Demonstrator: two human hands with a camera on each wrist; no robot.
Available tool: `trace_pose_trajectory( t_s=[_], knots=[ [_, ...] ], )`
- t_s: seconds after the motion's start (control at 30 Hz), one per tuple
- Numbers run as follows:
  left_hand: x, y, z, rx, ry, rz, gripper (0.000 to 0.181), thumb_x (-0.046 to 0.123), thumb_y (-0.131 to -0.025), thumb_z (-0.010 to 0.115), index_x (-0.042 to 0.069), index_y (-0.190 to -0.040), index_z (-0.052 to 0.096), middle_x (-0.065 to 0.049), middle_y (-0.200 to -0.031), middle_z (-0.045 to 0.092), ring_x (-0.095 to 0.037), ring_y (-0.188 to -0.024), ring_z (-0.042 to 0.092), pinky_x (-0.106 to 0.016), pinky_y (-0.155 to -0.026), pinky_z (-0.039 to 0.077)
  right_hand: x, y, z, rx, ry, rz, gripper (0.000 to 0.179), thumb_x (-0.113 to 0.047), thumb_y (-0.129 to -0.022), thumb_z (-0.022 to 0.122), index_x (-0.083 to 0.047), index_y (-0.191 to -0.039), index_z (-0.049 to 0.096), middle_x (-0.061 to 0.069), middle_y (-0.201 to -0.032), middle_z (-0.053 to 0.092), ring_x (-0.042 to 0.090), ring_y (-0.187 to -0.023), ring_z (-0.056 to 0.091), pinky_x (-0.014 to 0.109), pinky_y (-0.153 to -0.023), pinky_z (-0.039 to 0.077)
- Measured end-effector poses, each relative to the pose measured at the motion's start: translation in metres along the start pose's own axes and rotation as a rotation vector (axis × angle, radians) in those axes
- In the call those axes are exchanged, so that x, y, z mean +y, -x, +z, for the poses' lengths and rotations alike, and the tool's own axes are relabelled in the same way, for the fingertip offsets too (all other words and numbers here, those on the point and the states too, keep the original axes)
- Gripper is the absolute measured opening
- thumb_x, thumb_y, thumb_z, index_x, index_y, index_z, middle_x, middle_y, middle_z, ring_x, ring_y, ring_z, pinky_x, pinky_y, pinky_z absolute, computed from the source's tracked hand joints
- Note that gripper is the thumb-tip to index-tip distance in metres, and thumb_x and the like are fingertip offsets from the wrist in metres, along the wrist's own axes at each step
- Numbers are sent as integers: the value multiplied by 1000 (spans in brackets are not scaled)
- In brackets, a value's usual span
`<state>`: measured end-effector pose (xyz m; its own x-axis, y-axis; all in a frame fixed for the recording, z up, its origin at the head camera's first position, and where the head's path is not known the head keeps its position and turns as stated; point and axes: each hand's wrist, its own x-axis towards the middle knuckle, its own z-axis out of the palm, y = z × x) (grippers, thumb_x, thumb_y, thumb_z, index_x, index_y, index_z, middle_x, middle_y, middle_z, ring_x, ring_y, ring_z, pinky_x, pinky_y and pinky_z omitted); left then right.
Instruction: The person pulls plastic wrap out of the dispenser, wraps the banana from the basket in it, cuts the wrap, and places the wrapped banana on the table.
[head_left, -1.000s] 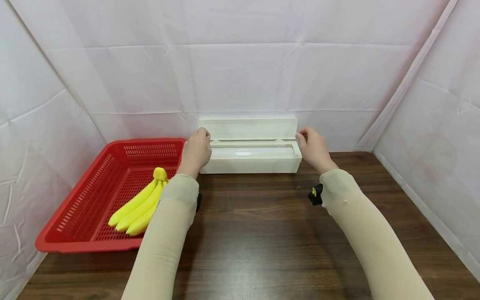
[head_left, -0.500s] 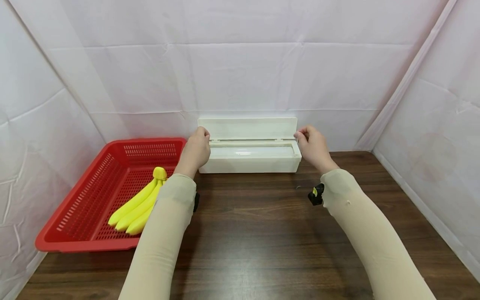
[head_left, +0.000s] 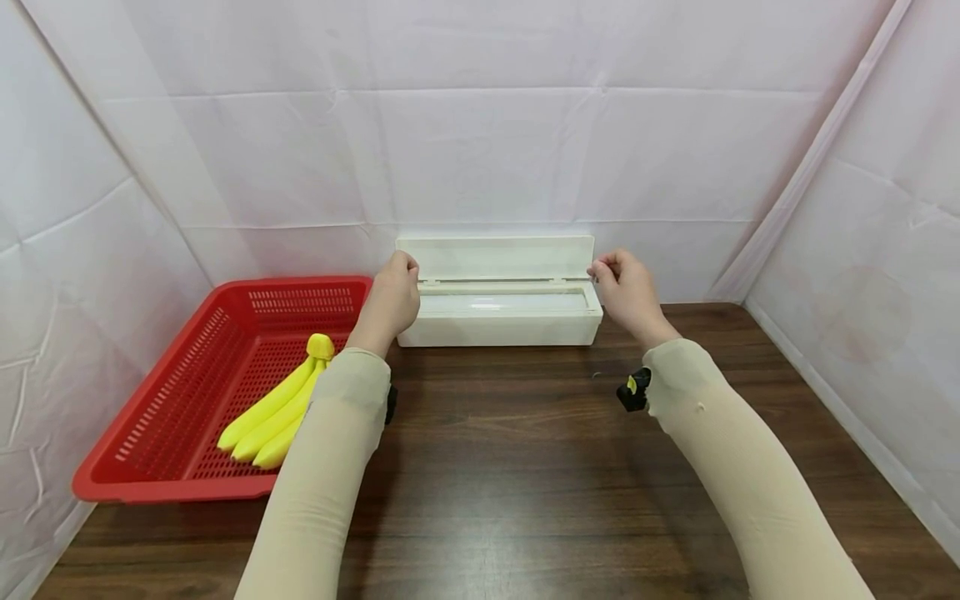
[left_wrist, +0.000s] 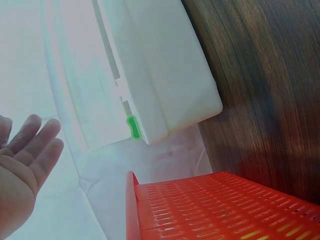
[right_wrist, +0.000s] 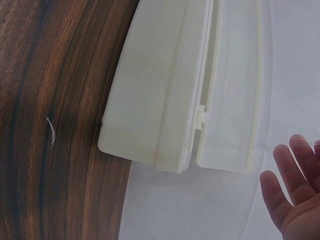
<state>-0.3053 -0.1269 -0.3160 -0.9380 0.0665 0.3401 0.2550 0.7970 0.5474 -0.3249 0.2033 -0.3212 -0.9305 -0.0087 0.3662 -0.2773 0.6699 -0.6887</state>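
Observation:
A white plastic wrap dispenser (head_left: 498, 330) stands at the back of the table, its lid (head_left: 495, 257) raised against the cloth. A clear roll (head_left: 491, 302) shows in its slot. At the left end my left hand (head_left: 390, 298) has thumb and forefinger pinched together. My right hand (head_left: 628, 292) pinches likewise at the right end. Between them runs thin, see-through plastic wrap, hardly visible in the head view; a faint edge of the wrap (right_wrist: 267, 75) shows in the right wrist view. A green piece (left_wrist: 133, 127) sits at the dispenser's left end.
A red slotted basket (head_left: 180, 492) stands on the left, close to the dispenser, with a bunch of yellow bananas (head_left: 273, 417) inside, partly behind the left sleeve. White cloth (head_left: 480, 150) encloses the back and sides. A small clear scrap (right_wrist: 51, 133) lies on the wooden table.
Both hands have risen very slightly and drifted a little to the left. Their pinch stays the same; the dispenser, basket and bananas have not moved.

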Motion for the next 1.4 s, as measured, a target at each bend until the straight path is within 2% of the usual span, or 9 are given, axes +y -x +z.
trace_pose_trajectory(
  t_s=[0.43, 0.77, 0.93, 1.07, 1.4],
  knots=[
    [4, 1, -1, 23, 38, 2, 21, 15, -102, 33, -1, -110, 44, -19, -103, 51, -32, -93, 52, -44, -86, 45, 0, 0, 0, 32, -47, 6, 31, -28, -101, 40, -1, -109, 54, 16, -107, 64, 23, -89, 55, 32, -73, 40],
    [8, 2, -1, 50, 64, -13, 21, 18, -102, 34, 3, -112, 44, -17, -105, 55, -32, -91, 55, -45, -81, 46, 1, 2, -2, 61, -100, -12, 31, -28, -101, 40, 0, -108, 53, 18, -105, 64, 31, -99, 61, 31, -75, 41],
    [10, 2, 0, 73, 123, -44, 21, 17, -102, 33, 3, -112, 44, -16, -108, 60, -32, -94, 58, -45, -82, 46, 0, 4, -3, 60, -111, -16, 31, -29, -101, 40, -2, -108, 53, 16, -104, 64, 27, -97, 63, 27, -76, 44],
    [12, 3, 0, 84, 158, -56, 20, 17, -102, 34, 3, -112, 44, -16, -110, 62, -34, -100, 60, -46, -84, 47, 0, 5, -4, 53, -112, -20, 31, -30, -101, 40, -3, -109, 53, 13, -104, 63, 24, -94, 64, 23, -71, 45],
    [16, 9, -1, 140, 135, -87, 21, 21, -102, 34, 6, -113, 44, -12, -102, 68, -34, -89, 63, -45, -73, 47, -1, 7, -5, 54, -120, -39, 29, -30, -101, 42, -4, -108, 53, 11, -100, 64, 16, -87, 62, 22, -70, 46]
  ],
)
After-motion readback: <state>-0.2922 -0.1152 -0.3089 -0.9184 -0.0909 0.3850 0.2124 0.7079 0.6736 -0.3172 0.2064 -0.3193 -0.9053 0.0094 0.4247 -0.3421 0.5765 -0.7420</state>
